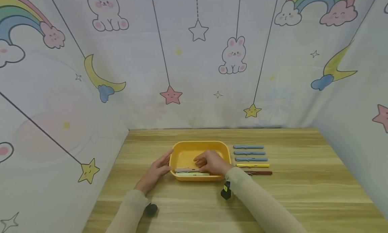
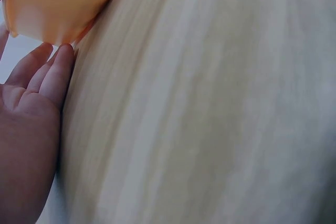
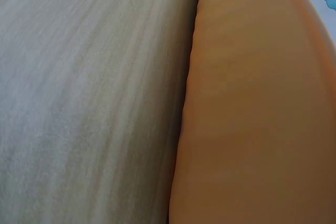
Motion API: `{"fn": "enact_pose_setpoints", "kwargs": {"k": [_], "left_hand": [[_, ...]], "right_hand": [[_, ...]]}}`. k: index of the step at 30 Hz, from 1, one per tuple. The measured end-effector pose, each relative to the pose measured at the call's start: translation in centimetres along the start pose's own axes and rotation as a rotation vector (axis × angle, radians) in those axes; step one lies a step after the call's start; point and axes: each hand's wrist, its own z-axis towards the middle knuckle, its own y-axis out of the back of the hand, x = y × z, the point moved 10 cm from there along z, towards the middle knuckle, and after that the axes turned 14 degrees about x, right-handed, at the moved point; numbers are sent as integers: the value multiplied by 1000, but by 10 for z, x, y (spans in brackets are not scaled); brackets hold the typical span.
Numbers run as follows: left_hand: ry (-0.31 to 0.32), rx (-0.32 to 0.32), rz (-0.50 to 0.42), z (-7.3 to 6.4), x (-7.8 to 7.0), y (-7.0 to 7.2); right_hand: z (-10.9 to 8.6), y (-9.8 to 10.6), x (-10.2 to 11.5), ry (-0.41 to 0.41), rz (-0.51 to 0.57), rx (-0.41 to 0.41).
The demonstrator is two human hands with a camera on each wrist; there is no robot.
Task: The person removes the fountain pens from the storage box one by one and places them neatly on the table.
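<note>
A yellow-orange plastic tray (image 1: 200, 178) stands on the wooden table. My left hand (image 1: 154, 174) rests against its left side, thumb and fingers spread along the wall; in the left wrist view the fingertips of that hand (image 2: 31, 129) touch the tray (image 2: 58, 3). My right hand (image 1: 212, 163) reaches down inside, fingers bent, its thumb at the right end of a grey pen (image 1: 185, 170). I cannot tell whether it pinches that pen. In front of the grey one lies a pale green pen (image 1: 192, 174). The right wrist view has only the tray's outer wall (image 3: 252, 103) and the tabletop.
To the right of the tray lies a column of pens: several blue ones, among them a blue pen (image 1: 250, 153), then a yellow pen (image 1: 253, 165) and a dark red pen (image 1: 260, 173), partly behind the right sleeve. A cartoon-printed curtain (image 1: 197, 68) borders the table (image 1: 188, 206).
</note>
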Motion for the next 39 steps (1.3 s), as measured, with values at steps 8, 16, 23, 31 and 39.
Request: {"fn": "enact_pose_setpoints", "kwargs": {"k": [8, 16, 23, 31, 39], "left_hand": [[-4, 5, 1, 1, 1, 0], [-9, 11, 7, 1, -1, -1], [-19, 19, -1, 0, -2, -1], [-21, 19, -2, 0, 0, -1], [-39, 28, -8, 0, -2, -2]], "right_hand": [[0, -2, 0, -12, -47, 9], [0, -4, 1, -4, -84, 29], [0, -4, 3, 15, -127, 21], [0, -3, 4, 14, -147, 14], [-1, 0, 6, 26, -174, -19]]}}
